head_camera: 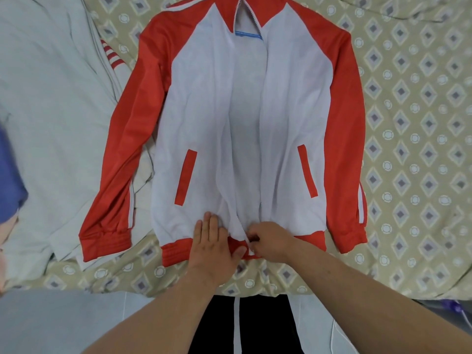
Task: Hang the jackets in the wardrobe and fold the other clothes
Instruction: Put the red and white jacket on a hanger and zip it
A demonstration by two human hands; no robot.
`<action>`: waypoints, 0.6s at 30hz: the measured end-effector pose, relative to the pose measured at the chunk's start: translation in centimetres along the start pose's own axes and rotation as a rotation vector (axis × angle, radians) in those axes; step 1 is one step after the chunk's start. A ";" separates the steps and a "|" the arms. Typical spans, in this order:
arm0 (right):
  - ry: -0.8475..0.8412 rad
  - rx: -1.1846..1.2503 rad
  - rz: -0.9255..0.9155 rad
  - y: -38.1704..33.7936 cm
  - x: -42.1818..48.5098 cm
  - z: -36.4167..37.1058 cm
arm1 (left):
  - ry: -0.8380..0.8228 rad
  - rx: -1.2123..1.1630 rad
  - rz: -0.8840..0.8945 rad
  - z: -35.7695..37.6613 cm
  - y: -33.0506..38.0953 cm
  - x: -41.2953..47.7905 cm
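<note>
A red and white track jacket [204, 111] lies front up on the bed, sleeves spread, its zip open. A blue hanger [247, 35] shows inside the collar. My left hand [213, 241] rests flat with straight fingers on the left front panel near the red hem. My right hand [268, 241] has its fingers curled, pinching the bottom end of the zip at the hem.
The bed carries a beige patterned cover [408, 123]. A pale grey garment [51, 98] lies crumpled at the left, with a red-striped cuff [112, 56] poking out. A blue cloth [10, 175] sits at the far left edge. The bed's front edge is just below my hands.
</note>
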State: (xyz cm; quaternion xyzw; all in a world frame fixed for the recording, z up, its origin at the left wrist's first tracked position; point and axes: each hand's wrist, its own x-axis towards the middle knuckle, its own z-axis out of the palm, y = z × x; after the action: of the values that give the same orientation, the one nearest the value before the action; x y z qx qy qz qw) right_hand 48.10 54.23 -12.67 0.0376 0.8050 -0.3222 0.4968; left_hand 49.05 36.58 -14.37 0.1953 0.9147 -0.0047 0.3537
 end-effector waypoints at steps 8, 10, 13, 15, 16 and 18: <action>-0.112 0.517 0.218 0.0 0.1 -0.2 | 0.080 -0.069 0.053 1.5 -0.7 0.0; -0.148 0.522 0.211 0.2 0.2 -0.3 | 0.095 -0.088 0.053 1.7 -0.9 -0.1; -0.111 0.554 0.182 0.5 -0.1 -0.3 | 0.139 -0.104 0.048 1.7 -0.9 -0.1; -0.004 0.607 0.182 0.6 -0.5 -0.1 | 0.136 -0.090 0.006 1.7 -0.5 -0.1; 0.058 0.628 0.185 0.8 -0.7 0.1 | 0.131 -0.094 -0.026 1.6 -0.1 0.0; 0.162 0.620 0.183 1.1 -1.0 0.3 | 0.126 -0.136 -0.105 1.7 1.0 0.2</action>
State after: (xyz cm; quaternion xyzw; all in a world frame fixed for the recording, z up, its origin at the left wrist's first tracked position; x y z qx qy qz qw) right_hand 49.28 55.20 -12.53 0.2847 0.6988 -0.5018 0.4228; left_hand 50.34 37.30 -15.62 0.1225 0.9424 0.0515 0.3071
